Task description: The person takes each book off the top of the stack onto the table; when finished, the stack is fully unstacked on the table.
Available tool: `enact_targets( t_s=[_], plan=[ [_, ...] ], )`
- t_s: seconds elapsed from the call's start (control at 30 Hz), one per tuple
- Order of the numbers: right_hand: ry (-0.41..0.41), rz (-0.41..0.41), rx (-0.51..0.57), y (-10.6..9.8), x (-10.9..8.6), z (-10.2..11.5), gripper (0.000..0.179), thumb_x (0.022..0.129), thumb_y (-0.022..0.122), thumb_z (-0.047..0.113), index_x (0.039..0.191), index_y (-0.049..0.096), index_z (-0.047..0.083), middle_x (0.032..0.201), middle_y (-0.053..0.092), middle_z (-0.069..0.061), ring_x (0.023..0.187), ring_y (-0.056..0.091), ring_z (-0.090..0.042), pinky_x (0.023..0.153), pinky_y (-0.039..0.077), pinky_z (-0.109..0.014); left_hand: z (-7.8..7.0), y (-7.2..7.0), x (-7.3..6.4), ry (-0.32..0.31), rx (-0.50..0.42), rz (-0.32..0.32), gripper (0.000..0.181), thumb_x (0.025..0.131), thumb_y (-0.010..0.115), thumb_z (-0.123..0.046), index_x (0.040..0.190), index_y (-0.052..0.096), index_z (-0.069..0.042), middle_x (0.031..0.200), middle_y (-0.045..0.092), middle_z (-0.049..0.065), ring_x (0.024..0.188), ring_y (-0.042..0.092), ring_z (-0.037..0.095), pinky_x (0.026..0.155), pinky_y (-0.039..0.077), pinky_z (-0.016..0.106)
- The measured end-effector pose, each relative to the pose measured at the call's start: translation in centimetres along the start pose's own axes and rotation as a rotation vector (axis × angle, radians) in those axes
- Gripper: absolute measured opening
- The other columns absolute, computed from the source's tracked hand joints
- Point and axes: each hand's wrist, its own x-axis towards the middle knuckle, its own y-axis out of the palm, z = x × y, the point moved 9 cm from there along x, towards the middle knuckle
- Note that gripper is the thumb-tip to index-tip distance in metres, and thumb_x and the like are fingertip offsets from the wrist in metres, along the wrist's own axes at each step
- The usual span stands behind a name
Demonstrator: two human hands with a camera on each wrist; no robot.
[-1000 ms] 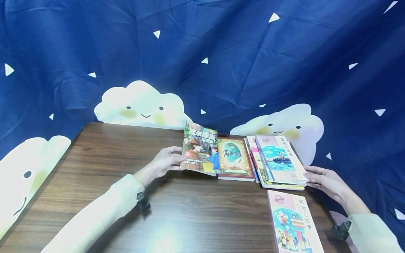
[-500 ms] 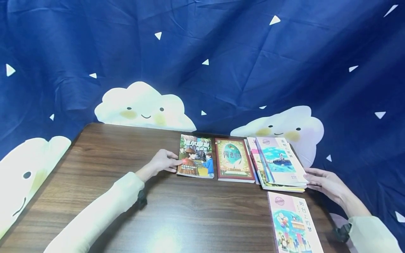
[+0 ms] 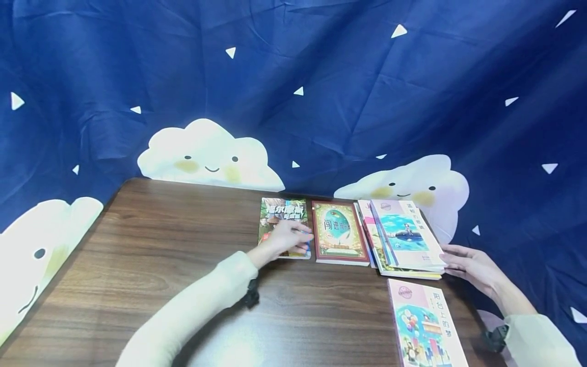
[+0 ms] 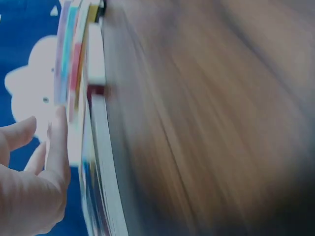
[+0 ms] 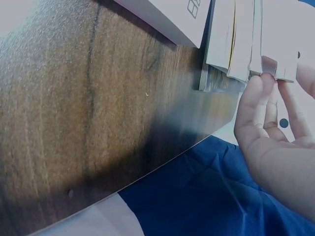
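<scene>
My left hand [image 3: 286, 238] is over a comic-style book [image 3: 284, 209] with a detective on its cover, hiding much of the cover. Its fingers are loosely extended toward the green-and-gold book [image 3: 340, 229] lying just to the right; the left wrist view shows the fingers [image 4: 58, 142] holding nothing. At the right edge of a stack, my right hand [image 3: 474, 267] pinches the edge of the top book [image 3: 403, 232], a pale pink one with a blue sea picture. In the right wrist view, a gap shows beneath that top book, with fingertips [image 5: 267, 78] right at its edge.
Nearer on the right lies another pink book [image 3: 426, 326] with balloons on its cover. The brown wooden table [image 3: 151, 239] ends just beyond the stack. A blue curtain [image 3: 275, 66] with clouds hangs behind it.
My left hand set the detective comic book down flat left of the green-and-gold book, let go, and moved right across its cover. The right hand stayed at the stack's edge.
</scene>
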Motion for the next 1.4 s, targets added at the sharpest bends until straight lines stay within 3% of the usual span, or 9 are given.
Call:
enact_targets(
  t_s=[0.17, 0.3, 0.43, 0.53, 0.7, 0.97, 1.23, 1.4],
  plan=[
    [0.002, -0.019, -0.017, -0.1, 0.0, -0.2, 0.037, 0.104, 0.065, 0.007, 0.099, 0.073, 0.043, 0.094, 0.079, 0.016, 0.085, 0.074, -0.001, 0.076, 0.067, -0.019, -0.1, 5.6, 1.9, 0.007, -0.118, 0.045, 0.036, 0.098, 0.073, -0.005, 0.131, 0.067, 0.008, 0.117, 0.076, 0.030, 0.085, 0.081, 0.029, 0.075, 0.071, 0.031],
    [0.004, -0.024, -0.047, 0.1, -0.1, -0.3, 0.034, 0.104, 0.066, 0.009, 0.099, 0.072, 0.042, 0.094, 0.079, 0.017, 0.086, 0.074, -0.001, 0.077, 0.067, -0.019, -0.2, 9.5, 3.3, -0.005, -0.159, 0.084, 0.039, 0.098, 0.074, -0.009, 0.134, 0.067, 0.005, 0.120, 0.076, 0.028, 0.092, 0.081, 0.031, 0.077, 0.072, 0.032],
    [-0.003, -0.022, -0.046, 0.3, -0.3, -0.3, 0.034, 0.104, 0.065, 0.008, 0.100, 0.072, 0.041, 0.095, 0.079, 0.017, 0.086, 0.074, -0.001, 0.077, 0.067, -0.019, -0.6, 12.8, 4.5, -0.015, -0.191, 0.099, 0.039, 0.098, 0.075, -0.010, 0.133, 0.068, 0.005, 0.119, 0.076, 0.027, 0.097, 0.081, 0.033, 0.078, 0.072, 0.032],
    [-0.020, -0.009, -0.038, 0.5, -0.4, -0.2, 0.034, 0.104, 0.064, 0.006, 0.102, 0.074, 0.039, 0.096, 0.079, 0.017, 0.088, 0.074, -0.001, 0.078, 0.067, -0.019, -0.8, 14.4, 5.1, -0.036, -0.215, 0.071, 0.035, 0.097, 0.076, -0.009, 0.129, 0.070, 0.005, 0.113, 0.078, 0.026, 0.097, 0.080, 0.036, 0.076, 0.072, 0.033],
    [-0.046, 0.003, -0.051, 0.7, -0.5, 0.1, 0.033, 0.104, 0.064, 0.005, 0.106, 0.075, 0.036, 0.098, 0.079, 0.017, 0.089, 0.074, -0.001, 0.078, 0.067, -0.019, -1.0, 16.0, 5.7, -0.063, -0.213, 0.000, 0.033, 0.097, 0.075, -0.008, 0.127, 0.070, 0.004, 0.106, 0.080, 0.023, 0.096, 0.080, 0.037, 0.075, 0.072, 0.034],
    [-0.055, -0.002, -0.058, 0.7, -0.6, 0.3, 0.033, 0.104, 0.064, 0.005, 0.107, 0.075, 0.036, 0.099, 0.079, 0.018, 0.089, 0.074, 0.000, 0.078, 0.066, -0.018, -1.4, 18.0, 6.3, -0.083, -0.311, -0.038, 0.031, 0.093, 0.080, -0.005, 0.121, 0.071, 0.004, 0.094, 0.080, 0.018, 0.093, 0.080, 0.040, 0.075, 0.072, 0.036],
    [-0.061, 0.021, -0.047, 0.7, 0.0, 0.5, 0.032, 0.105, 0.063, 0.006, 0.110, 0.074, 0.036, 0.101, 0.078, 0.018, 0.091, 0.074, -0.001, 0.078, 0.066, -0.019, -1.2, 18.1, 6.9, -0.093, -0.353, -0.119, 0.030, 0.087, 0.082, 0.005, 0.115, 0.071, 0.006, 0.088, 0.077, 0.019, 0.080, 0.080, 0.038, 0.069, 0.072, 0.035],
    [-0.044, 0.027, -0.043, 0.2, 0.2, 0.2, 0.032, 0.106, 0.062, 0.009, 0.114, 0.073, 0.037, 0.103, 0.078, 0.019, 0.091, 0.073, -0.002, 0.078, 0.065, -0.019, -0.8, 17.9, 6.9, -0.103, -0.342, -0.081, 0.028, 0.088, 0.081, 0.004, 0.114, 0.071, 0.001, 0.087, 0.077, 0.014, 0.065, 0.073, 0.023, 0.068, 0.072, 0.036]
  ],
)
